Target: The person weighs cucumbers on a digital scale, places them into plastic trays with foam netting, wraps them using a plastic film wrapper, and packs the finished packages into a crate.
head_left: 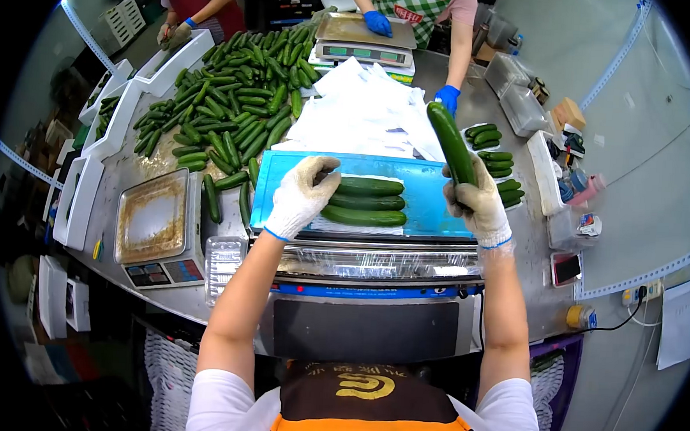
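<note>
My right hand (478,199), in a white work glove, is closed around the lower end of a long green cucumber (449,139), which tilts up and to the left. My left hand (305,196), gloved alike, is beside the left ends of three cucumbers (365,202). Its fingers are half curled, with a gap between thumb and fingertips and nothing visible between them. Those three lie side by side on a white sheet or tray (360,228) upon a blue board (431,208). A wrapping machine with a shiny film roll (374,261) is just below the board.
A large cucumber heap (234,104) covers the table's left side. White sheets (358,111) lie ahead. Grouped cucumbers (497,165) are at right. A scale (154,213) and clear trays (224,264) stand left. Across the table, one co-worker's blue-gloved hand (449,98) is near the grouped cucumbers.
</note>
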Motion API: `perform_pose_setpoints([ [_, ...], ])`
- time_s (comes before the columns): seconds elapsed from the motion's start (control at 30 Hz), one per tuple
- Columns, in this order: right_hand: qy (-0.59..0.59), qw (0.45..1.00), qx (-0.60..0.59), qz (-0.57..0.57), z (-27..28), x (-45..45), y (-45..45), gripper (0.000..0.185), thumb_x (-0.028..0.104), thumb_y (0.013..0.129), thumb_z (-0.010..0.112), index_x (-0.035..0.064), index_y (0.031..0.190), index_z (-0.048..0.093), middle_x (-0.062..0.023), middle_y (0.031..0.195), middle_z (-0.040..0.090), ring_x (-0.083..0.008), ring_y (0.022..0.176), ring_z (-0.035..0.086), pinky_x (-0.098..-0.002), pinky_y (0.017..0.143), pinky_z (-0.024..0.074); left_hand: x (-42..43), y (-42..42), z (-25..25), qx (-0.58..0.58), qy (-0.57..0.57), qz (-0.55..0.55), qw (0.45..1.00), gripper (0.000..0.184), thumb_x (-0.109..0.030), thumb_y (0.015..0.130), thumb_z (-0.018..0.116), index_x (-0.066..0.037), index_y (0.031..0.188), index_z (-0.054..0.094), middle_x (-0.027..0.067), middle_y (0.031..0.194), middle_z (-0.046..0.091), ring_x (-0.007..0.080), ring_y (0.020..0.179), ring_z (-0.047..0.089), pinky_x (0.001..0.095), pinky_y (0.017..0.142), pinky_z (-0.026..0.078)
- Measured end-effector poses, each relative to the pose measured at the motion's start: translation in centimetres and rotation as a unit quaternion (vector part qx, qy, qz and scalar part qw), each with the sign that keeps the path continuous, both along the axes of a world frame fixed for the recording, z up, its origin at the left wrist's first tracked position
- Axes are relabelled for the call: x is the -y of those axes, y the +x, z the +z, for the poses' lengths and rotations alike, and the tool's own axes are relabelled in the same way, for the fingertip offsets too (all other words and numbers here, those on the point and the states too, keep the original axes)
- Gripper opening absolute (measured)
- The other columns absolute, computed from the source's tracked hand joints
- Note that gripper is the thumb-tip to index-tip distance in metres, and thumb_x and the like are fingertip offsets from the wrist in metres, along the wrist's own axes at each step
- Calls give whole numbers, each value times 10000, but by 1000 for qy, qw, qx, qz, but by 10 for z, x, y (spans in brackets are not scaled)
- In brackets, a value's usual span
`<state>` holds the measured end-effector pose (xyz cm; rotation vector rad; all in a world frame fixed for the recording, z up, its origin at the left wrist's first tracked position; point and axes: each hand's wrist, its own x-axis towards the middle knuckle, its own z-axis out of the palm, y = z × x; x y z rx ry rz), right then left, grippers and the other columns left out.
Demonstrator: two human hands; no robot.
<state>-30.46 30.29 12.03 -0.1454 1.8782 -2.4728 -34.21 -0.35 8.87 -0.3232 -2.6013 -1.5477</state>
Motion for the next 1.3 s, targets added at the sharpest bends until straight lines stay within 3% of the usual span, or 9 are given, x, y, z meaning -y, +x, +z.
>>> perform_pose_setpoints([
  [0.13, 165, 978, 97, -89, -9, -8, 7, 451, 70, 804, 750, -14, 1184, 522, -65, 846, 600, -95, 550, 546, -233, 432, 405, 0, 22, 14, -84, -172, -74, 979, 272, -226, 838, 726, -41, 1036, 696, 102, 975, 683, 240, 921, 656, 337, 823, 530],
  [0.3, -154, 987, 53, -10, -12, -3, 15, 377, 195, 944, 610, -24, 1240, 527, -121, 987, 636, -165, 809, 627, -284, 628, 505, -19, 34, -3, -168, -348, -162, 908, 373, -278, 709, 809, -87, 1007, 692, 108, 906, 620, 308, 916, 593, 412, 831, 495],
  [0.43, -74, 995, -15, 67, -9, 9, 10, 403, 172, 979, 573, -40, 1316, 511, -112, 1017, 637, -164, 812, 616, -297, 694, 507, -28, 38, -3, -142, -381, -143, 902, 374, -268, 697, 820, -79, 993, 689, 99, 955, 602, 306, 944, 581, 427, 856, 479],
  [0.57, 244, 969, -17, -12, -17, 28, 10, 378, 157, 937, 637, -1, 1278, 594, -62, 923, 643, -112, 814, 585, -257, 724, 490, -20, 52, 9, -232, -365, -127, 892, 349, -216, 702, 821, -56, 978, 679, 133, 1053, 605, 332, 1025, 575, 467, 955, 437],
  [0.67, 448, 844, -282, -86, -40, 35, 7, 417, 128, 855, 707, 12, 1243, 606, -165, 991, 661, -304, 884, 645, -375, 812, 516, 19, 74, 32, -114, -298, -94, 943, 310, -166, 809, 742, -39, 1073, 642, 178, 1115, 617, 353, 1018, 616, 435, 916, 493],
  [0.93, 577, 699, -423, 19, -37, 83, 17, 517, 147, 721, 782, 28, 1197, 617, -172, 1087, 641, -346, 1010, 614, -444, 911, 486, 82, 75, 30, 36, 26, 132, 990, 349, -248, 945, 634, -10, 1196, 588, 158, 1007, 659, 184, 869, 643, 337, 784, 513],
  [1.07, 524, 768, -359, -84, -28, 67, 23, 438, 174, 818, 729, 45, 1220, 612, -223, 1165, 618, -381, 1129, 577, -465, 982, 463, 60, 72, 40, 51, -72, 56, 995, 435, -265, 862, 723, -18, 1192, 582, 166, 1063, 662, 265, 907, 670, 352, 830, 519],
  [1.2, 374, 890, -199, -170, -33, 46, 11, 283, 95, 888, 675, 18, 1159, 648, -173, 1131, 644, -273, 1017, 630, -335, 876, 510, 23, 39, 20, -198, -201, -89, 955, 408, -186, 826, 729, -36, 1188, 616, 147, 1173, 643, 329, 1102, 609, 400, 947, 486],
  [1.3, 384, 882, -211, -176, -41, 45, 8, 290, 105, 891, 676, 16, 1165, 648, -163, 1132, 646, -256, 983, 630, -330, 847, 510, -10, 13, 3, -226, -310, -143, 913, 454, -270, 837, 719, -66, 1227, 604, 148, 1324, 577, 340, 1305, 476, 477, 1117, 329],
])
